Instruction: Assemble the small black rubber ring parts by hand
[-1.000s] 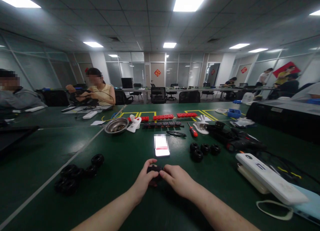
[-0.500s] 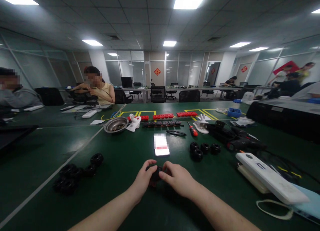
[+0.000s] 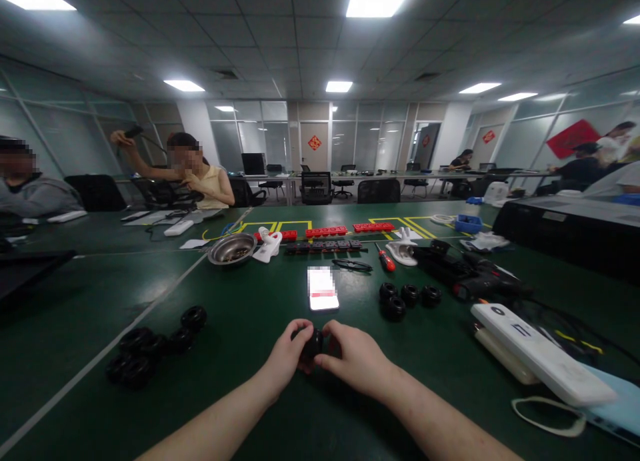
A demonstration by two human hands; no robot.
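Note:
Between my hands, low over the table in the middle, is a small black wheel [image 3: 315, 342] like a toy tyre. My left hand [image 3: 289, 349] grips its left side with thumb and fingers. From the right, my right hand [image 3: 356, 356] curls its thumb and fingers against the wheel's edge; their exact contact is partly hidden. To the left lies a loose cluster of several similar black wheels [image 3: 137, 370]. Another group of black wheels [image 3: 410, 294] sits right of a lit phone [image 3: 324, 302], which lies just beyond my hands.
Farther back are a metal bowl [image 3: 232, 249], red slotted strips [image 3: 326, 232], a black strip [image 3: 325, 247], a red screwdriver [image 3: 387, 260] and a blue tray [image 3: 469, 224]. A white device [image 3: 545, 354] lies at right. Other people sit around, one [image 3: 213, 184] across the table.
The wheel now shows more of its side, and my right fingers have shifted slightly left and opened around its edge. Across the table, a person has raised an arm holding a dark object.

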